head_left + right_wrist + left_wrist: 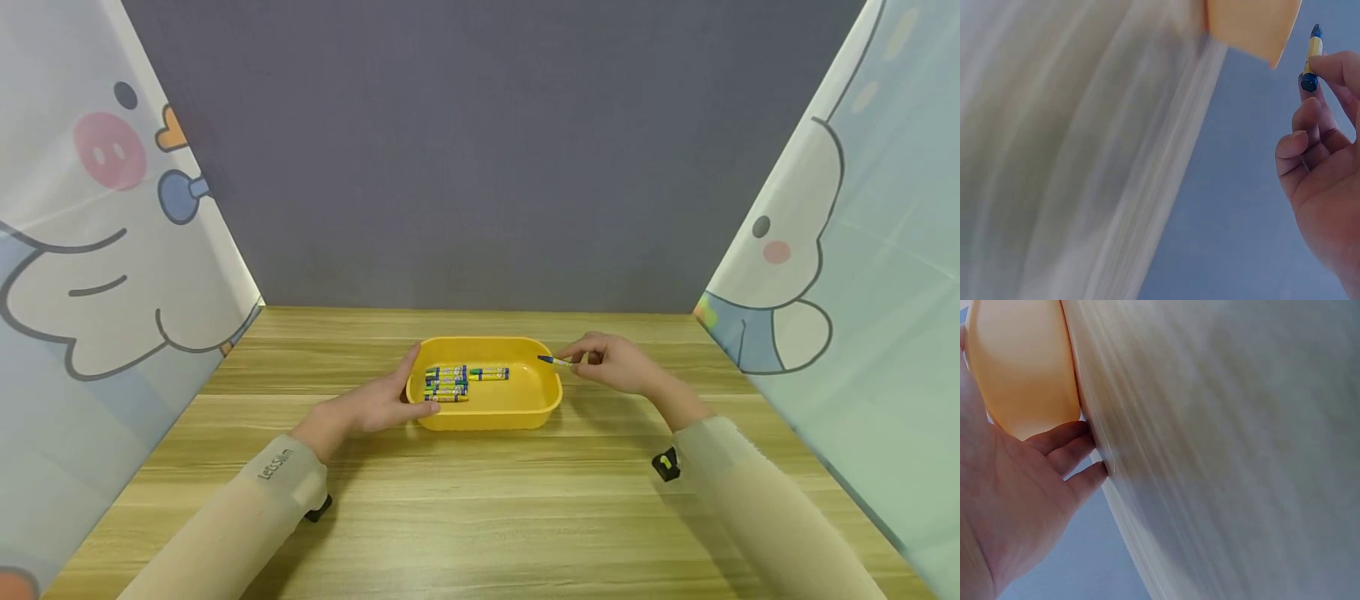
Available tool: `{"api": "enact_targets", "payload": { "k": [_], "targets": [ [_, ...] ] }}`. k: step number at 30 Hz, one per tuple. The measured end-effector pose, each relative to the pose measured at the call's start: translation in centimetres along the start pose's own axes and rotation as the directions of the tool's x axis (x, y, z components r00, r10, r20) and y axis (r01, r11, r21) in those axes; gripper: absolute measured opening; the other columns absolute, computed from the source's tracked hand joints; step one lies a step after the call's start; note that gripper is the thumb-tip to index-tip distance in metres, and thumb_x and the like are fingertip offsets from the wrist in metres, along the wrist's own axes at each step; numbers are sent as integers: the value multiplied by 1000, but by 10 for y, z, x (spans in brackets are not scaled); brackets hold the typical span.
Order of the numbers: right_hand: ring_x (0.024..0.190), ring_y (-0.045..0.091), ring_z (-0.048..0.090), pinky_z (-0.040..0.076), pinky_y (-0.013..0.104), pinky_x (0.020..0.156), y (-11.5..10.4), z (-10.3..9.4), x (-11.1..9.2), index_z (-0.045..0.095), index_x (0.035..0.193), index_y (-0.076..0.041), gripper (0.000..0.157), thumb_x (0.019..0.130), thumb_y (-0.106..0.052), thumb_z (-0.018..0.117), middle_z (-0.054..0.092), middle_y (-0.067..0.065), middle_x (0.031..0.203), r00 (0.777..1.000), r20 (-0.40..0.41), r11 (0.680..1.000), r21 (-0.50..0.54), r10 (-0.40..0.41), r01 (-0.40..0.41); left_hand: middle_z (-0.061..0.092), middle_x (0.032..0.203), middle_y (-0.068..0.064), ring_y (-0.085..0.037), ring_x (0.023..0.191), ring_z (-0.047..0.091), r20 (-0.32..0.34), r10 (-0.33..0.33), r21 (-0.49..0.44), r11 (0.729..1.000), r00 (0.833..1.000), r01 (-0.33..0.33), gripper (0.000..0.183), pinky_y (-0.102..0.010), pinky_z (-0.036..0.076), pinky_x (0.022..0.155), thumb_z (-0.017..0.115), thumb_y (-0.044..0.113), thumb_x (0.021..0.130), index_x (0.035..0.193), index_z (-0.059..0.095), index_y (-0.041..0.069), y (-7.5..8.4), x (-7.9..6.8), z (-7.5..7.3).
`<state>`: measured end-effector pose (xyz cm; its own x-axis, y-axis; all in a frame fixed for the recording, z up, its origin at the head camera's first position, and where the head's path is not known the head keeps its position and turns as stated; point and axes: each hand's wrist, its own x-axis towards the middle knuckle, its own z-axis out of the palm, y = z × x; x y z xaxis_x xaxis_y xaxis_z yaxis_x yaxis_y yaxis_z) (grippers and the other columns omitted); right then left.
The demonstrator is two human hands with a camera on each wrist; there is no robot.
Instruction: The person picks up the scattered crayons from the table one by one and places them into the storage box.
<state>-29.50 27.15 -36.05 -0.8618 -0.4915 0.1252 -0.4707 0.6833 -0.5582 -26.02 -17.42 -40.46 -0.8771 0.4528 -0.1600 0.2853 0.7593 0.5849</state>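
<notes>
A yellow plastic tray [487, 422] sits on the table, several crayons [447, 383] in yellow-and-blue wrappers lined up in its left half. Two more crayons [489, 374] lie beside them near the middle. My left hand [378, 402] grips the tray's left end, thumb over the front-left rim and fingers along the outer wall. Over the tray's right rim, my right hand [611, 364] pinches a dark blue crayon [1314, 59] between thumb and fingers. Its blue tip points left, in over the tray, and the remaining fingers are loosely bent.
The wood-grain table [480, 508] extends around the tray. Behind it stands a dark grey panel [480, 158], with cartoon-printed sheets [862, 250] along both sides. Black wrist devices [666, 464] show beneath the sleeves.
</notes>
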Motion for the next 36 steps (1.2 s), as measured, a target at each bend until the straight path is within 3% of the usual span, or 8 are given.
{"api": "enact_targets", "payload": {
  "k": [5,12,18,27,31,36],
  "targets": [
    [82,19,55,47,33,72,-20,12,23,82,131,-21,28,105,-16,73,72,2,110,1000,21,999,29,-18,17,35,172,-34,-49,157,45,-2,4,14,1000,1000,-4,124,-64,35,129,59,80,99,175,-21,24,2,0,0],
    [81,19,55,47,32,72,-38,34,50,83,129,-18,28,103,-13,72,71,3,108,996,51,995,73,-67,63,40,170,-34,-48,153,50,-5,10,19,1000,1000,-10,125,-63,38,128,59,81,99,175,-21,22,3,1,0],
    [85,19,53,46,31,75,-46,52,63,84,127,-18,28,103,-10,72,71,4,110,994,75,993,94,-82,75,30,175,-33,-50,154,48,-9,17,25,1000,1000,-17,125,-65,39,127,59,80,99,175,-21,20,3,2,1],
    [87,18,52,48,32,81,-43,73,75,83,128,-17,29,102,-9,72,73,3,114,993,94,990,134,-66,53,37,172,-32,-44,150,54,-19,19,-2,1000,1000,-19,126,-61,41,126,62,78,99,176,-19,19,0,3,2],
    [88,15,54,49,33,83,-43,78,76,84,128,-24,29,103,-15,72,76,-2,123,994,94,996,65,-60,54,33,174,-33,-48,154,48,-12,15,10,1000,1000,-15,124,-63,37,128,59,79,99,175,-23,24,-2,3,2],
    [82,11,58,50,33,79,-45,81,77,84,124,-32,26,103,-21,73,76,-8,118,992,111,994,-87,-53,63,30,175,-33,-51,156,44,-3,4,9,1000,1000,-3,122,-65,34,129,58,81,99,173,-26,32,-3,0,1]
  ]
}}
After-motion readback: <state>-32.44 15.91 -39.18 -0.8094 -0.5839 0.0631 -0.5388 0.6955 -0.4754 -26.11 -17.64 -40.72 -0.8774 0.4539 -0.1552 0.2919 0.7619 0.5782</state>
